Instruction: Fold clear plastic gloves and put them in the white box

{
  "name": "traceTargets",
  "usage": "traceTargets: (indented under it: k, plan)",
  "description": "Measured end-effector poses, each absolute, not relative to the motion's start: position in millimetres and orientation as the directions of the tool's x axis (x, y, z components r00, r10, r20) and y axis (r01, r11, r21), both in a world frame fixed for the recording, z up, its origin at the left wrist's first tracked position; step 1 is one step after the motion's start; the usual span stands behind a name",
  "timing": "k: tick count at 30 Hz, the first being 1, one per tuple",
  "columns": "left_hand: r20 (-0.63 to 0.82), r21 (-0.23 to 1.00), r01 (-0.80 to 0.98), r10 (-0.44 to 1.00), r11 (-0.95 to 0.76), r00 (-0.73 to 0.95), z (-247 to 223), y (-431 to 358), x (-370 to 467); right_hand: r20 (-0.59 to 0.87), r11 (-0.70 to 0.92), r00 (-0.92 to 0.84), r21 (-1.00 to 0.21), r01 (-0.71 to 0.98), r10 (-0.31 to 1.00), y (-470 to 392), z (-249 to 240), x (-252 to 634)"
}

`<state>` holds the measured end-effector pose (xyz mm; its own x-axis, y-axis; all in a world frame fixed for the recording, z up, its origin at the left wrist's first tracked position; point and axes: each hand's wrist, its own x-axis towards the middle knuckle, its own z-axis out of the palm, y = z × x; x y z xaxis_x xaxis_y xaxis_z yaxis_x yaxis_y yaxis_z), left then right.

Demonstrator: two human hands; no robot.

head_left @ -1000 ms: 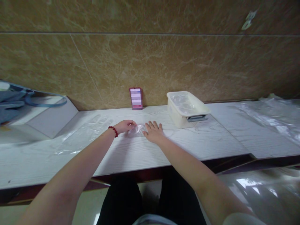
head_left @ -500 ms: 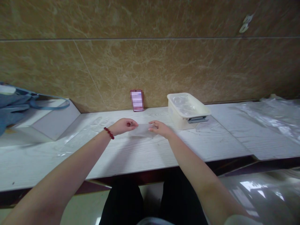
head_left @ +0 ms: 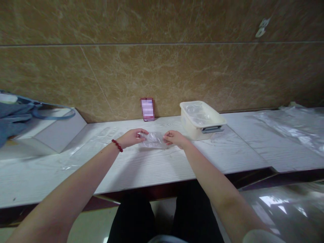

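Note:
A small clear plastic bag (head_left: 154,140) is stretched between my two hands, just over the white wood-grain table. My left hand (head_left: 135,137), with a dark red bead bracelet at the wrist, pinches the bag's left end between thumb and fingers. At the right end, my right hand (head_left: 175,138) grips the bag with its fingertips. The plastic is shiny and wrinkled; whether anything lies inside it I cannot tell. To the right of my right hand stands a cream plastic bin (head_left: 193,131) with a grey handle and clear plastic bags in it.
A phone (head_left: 147,109) leans against the brown marbled wall. Flat clear plastic (head_left: 88,145) lies left of my left hand. A white box (head_left: 60,130) and blue cloth (head_left: 15,116) are at far left. More clear plastic (head_left: 298,123) is spread at far right.
The bag between my hands looked smooth and whitish before; now its surface shows clear, wrinkled and glossy. My right hand has shifted slightly to the right.

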<state>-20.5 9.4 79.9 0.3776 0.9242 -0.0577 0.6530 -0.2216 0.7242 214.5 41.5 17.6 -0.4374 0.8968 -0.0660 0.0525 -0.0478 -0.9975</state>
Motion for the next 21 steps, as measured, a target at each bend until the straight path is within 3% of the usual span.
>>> traceTargets:
  k: [14, 21]
  plan:
    - [-0.015, 0.776, 0.578, 0.909, -0.252, 0.416, 88, 6, 13, -0.042, 0.011, -0.298, -0.985, 0.173, 0.954, 17, 46, 249]
    - [0.096, 0.696, 0.617, 0.899, -0.367, 0.427, 110, -1, 46, 0.048, 0.114, -0.253, -0.961, 0.251, 0.966, 1, 80, 286]
